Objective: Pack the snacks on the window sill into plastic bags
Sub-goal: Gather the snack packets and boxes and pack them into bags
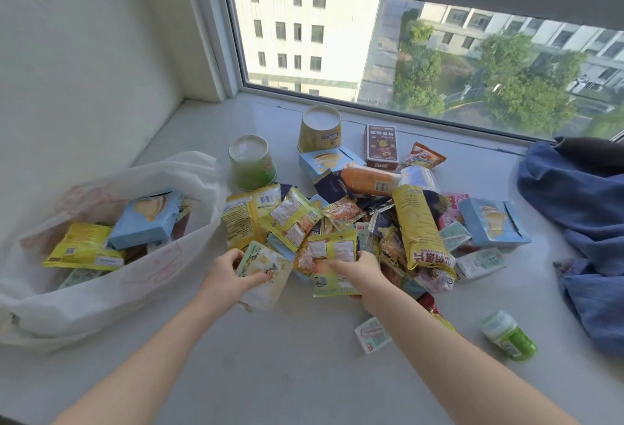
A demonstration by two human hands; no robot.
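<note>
Left hand [225,272] grips pale pouch [266,277] | right hand [363,276] grips yellow packet [332,255] (both closed)

Upper-floor room: window sill [304,340], snacks [337,222].

White plastic bag [101,289] (faint pink print), pale blue box [145,222], green bottle [510,337], blue cloth [580,208]

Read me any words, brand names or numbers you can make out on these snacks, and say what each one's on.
None reads reliably.
Tall yellow packet: large red characters, upside down, unreadable.
Dark red box: blurred characters.
Packets in the left hand and right hand: labels too small.
</note>
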